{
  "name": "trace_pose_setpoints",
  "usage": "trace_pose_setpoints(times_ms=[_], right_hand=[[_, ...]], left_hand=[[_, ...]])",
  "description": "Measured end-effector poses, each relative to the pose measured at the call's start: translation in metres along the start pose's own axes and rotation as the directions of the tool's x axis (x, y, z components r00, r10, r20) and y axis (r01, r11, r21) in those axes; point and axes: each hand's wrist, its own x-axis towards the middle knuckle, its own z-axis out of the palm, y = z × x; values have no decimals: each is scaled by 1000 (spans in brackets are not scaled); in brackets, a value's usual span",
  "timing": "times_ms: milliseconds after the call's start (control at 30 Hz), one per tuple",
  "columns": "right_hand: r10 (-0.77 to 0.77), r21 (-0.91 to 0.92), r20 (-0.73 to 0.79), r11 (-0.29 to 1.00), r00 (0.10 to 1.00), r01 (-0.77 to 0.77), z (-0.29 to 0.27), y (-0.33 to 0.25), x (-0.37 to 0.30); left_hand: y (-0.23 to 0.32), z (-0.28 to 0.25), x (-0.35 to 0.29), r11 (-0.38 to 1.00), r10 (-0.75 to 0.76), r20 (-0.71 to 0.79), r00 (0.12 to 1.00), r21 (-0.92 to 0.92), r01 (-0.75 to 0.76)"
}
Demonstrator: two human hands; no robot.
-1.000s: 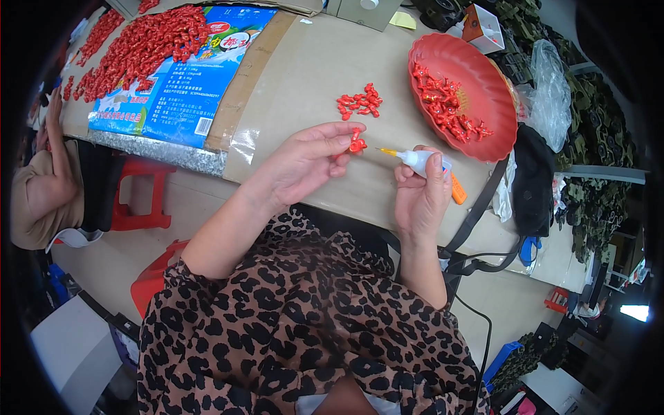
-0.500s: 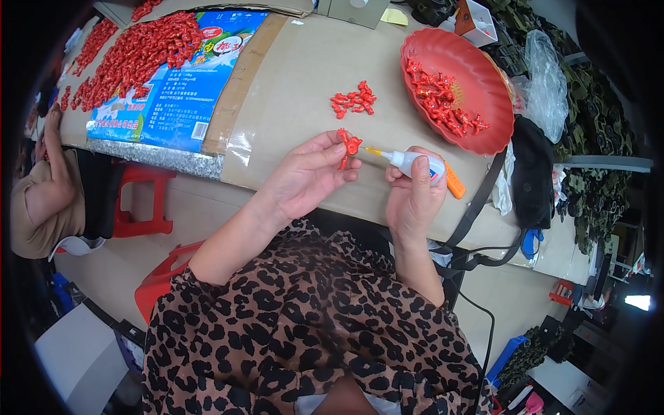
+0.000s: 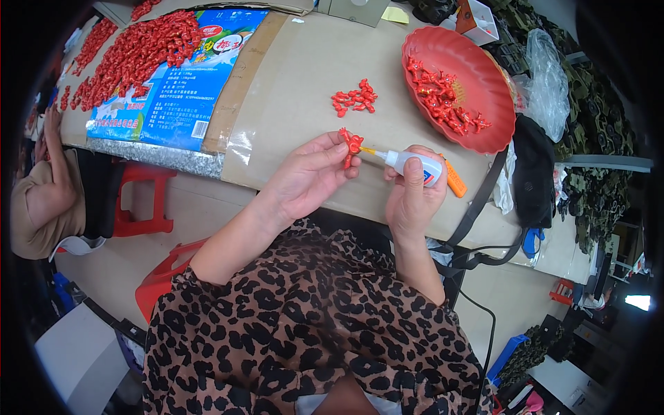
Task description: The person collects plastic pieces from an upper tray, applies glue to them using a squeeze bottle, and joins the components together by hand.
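Note:
My left hand (image 3: 308, 180) pinches a small red bow-shaped piece (image 3: 351, 146) above the table's near edge. My right hand (image 3: 413, 197) grips a small white glue bottle (image 3: 415, 164), its thin yellow nozzle touching the red piece. A little heap of the same red pieces (image 3: 354, 98) lies on the brown table (image 3: 304, 76) just beyond my hands. More of them sit in a red plastic dish (image 3: 477, 83) at the right.
A blue printed bag (image 3: 173, 90) at the left carries a big spread of red pieces (image 3: 131, 55). An orange cutter (image 3: 454, 181) lies by my right hand. Another person (image 3: 41, 200) sits at the far left beside a red stool (image 3: 142, 200). Dark bags and camouflage cloth (image 3: 588, 138) crowd the right.
Both hands have stayed together at the table's edge; the bottle's nozzle now touches the red piece, and the view has shifted slightly.

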Motion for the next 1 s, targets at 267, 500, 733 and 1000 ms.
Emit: trace_pose_setpoints(times_ms=[267,500,733,1000], right_hand=[[22,5,-8,1000,1000,-22,-1,2,1],[-9,-16,-6,1000,1000,9,-1,1,1],[-6,-34,-16,999,1000,6,-1,0,1],[-10,-62,0,998,1000,10,-2,-4,3]], left_hand=[[0,2,-1,1000,3,-6,1000,10,-3],[-1,-2,0,1000,7,19,1000,1,-7],[0,-2,0,1000,5,18,1000,4,-5],[0,0,1,1000,22,18,1000,22,-22]])
